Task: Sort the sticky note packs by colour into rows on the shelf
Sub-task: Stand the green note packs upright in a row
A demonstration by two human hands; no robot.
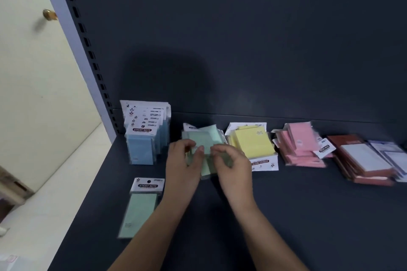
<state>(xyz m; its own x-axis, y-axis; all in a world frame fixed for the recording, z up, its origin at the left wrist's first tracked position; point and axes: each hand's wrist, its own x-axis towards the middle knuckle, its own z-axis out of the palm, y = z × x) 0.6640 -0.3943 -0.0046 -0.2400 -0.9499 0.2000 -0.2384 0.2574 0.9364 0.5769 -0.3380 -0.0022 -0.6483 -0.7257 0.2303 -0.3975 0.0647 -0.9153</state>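
Shelf (286,215): matt dark painted metal, smooth. Packs (141,149): pastel paper in glossy clear plastic sleeves, white card headers. Door knob (49,14): shiny brass-coloured metal.

Both bare forearms reach forward from the bottom edge, converging as they go. The left hand (184,161) and right hand (231,166) sit side by side, nearly touching, fingers curled inward and pinching, blurred at the tips.

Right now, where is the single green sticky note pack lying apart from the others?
In the head view, the lone green pack lies flat at the shelf's front left, in front of the upright blue packs and beside the left forearm.
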